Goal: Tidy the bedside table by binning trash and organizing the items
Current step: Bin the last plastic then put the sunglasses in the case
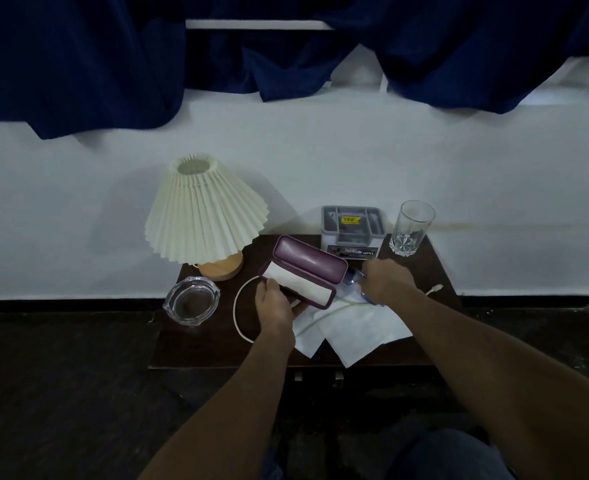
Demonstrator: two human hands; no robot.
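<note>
So the purple case [307, 261] sits open in the middle of the bedside table [438, 271], lid tipped back, and everything else crowds round it. Left of the case, the glass ashtray [191, 299] is parked right on the table's left edge. Behind and left of the case is the lamp [203, 216] with its pleated cream shade and wooden base. In front of the case, the white tissues [352, 330] spread out, one corner reaching the front edge. The only real bare wood is far right of the case and front left of it, inside the loop of white cord [237, 313].

Behind the case is a grey organizer box [353, 230] with "OPEL" printed on its front. There's a yellow sticker inside too, but it's too small to read. Right of that box is a cut-pattern drinking glass [411, 228], near the back right corner.

The case itself is glossy plum inside the lid, with a white lining in the lower half. The left hand [275, 303] grips its near left end, thumb on top. At the case's right end, the right hand [386, 282] has its fingers curled round what looks like bluish see-through glasses [354, 274], mostly hidden.
</note>
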